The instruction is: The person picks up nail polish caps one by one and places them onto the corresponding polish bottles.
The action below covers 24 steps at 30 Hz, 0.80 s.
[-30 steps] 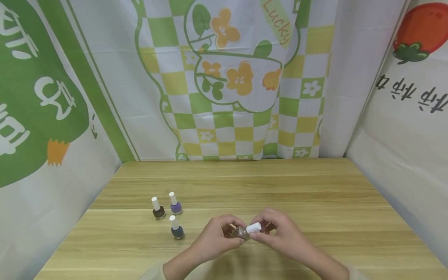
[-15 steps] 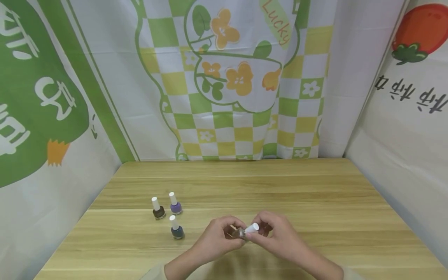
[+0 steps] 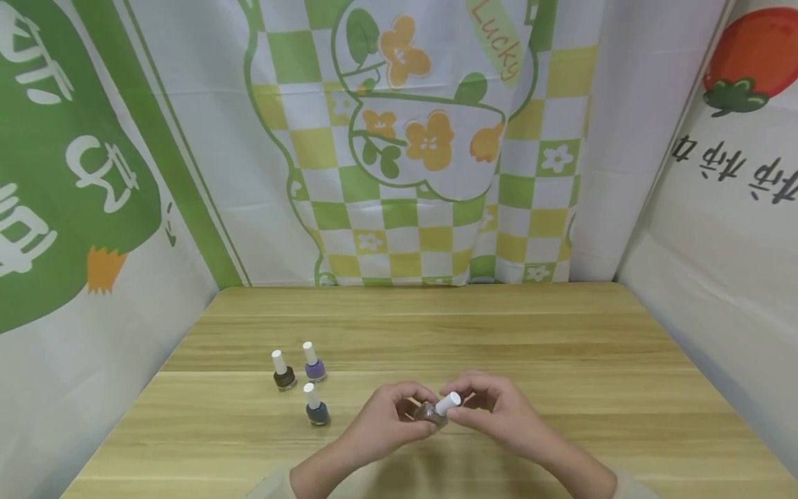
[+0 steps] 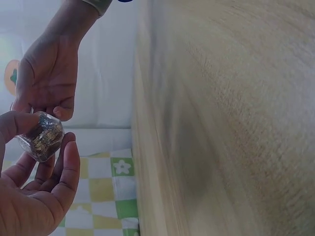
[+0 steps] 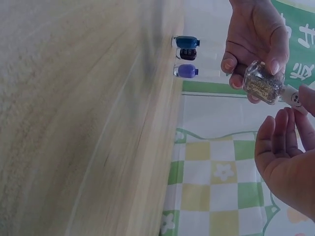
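My left hand [image 3: 386, 423] holds a clear nail polish bottle [image 3: 429, 413] filled with gold and silver glitter, thumb on one side and fingers on the other. At its white cap [image 3: 449, 403], which points up and to the right, my right hand [image 3: 501, 412] pinches with thumb and fingers. The cap sits on the bottle's neck, as the right wrist view of the glitter bottle [image 5: 263, 83] shows; a small printed face marks that cap [image 5: 293, 97]. Seen from the left wrist, the bottle's base [image 4: 45, 140] faces the camera. Both hands are raised above the table.
Left of the hands, three white-capped nail polish bottles stand upright on the wooden table [image 3: 499, 333]: black [image 3: 285, 378], purple [image 3: 315, 370] and dark blue [image 3: 318, 414]. Printed cloth curtains [image 3: 405, 215] hang behind the table and along both sides.
The bottle stays in the left hand while its cap tilts a little more upward. My right fingers have shifted around the cap. The three standing bottles keep their places.
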Available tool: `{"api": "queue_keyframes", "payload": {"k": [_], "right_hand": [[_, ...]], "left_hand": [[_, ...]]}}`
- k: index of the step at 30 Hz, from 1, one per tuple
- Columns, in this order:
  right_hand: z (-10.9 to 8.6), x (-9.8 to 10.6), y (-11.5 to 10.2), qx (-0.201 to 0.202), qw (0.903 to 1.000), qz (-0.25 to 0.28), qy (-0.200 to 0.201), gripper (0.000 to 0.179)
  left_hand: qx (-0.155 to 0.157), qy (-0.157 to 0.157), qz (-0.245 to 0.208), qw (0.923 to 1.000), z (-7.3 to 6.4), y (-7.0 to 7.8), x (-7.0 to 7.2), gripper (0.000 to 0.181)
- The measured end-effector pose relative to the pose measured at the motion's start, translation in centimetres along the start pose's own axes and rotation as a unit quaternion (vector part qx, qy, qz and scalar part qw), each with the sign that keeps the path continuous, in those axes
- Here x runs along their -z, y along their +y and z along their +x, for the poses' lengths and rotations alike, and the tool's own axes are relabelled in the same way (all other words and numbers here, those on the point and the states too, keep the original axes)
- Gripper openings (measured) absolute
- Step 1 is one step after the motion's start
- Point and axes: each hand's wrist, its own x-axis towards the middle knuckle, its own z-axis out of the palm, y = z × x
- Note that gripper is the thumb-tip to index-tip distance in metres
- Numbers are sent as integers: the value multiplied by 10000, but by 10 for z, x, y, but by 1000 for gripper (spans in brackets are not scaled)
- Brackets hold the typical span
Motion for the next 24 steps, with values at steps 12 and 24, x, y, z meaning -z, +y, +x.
{"api": "queue_keyframes", "payload": {"k": [12, 24], "right_hand": [[0, -11, -1, -501, 9951, -359, 775, 14], [0, -9, -8, -999, 9922, -229, 704, 22]], "left_hand": [[-34, 66, 28, 10000, -1, 0, -5, 22], [-10, 195, 78, 9998, -1, -1, -3, 22]]}}
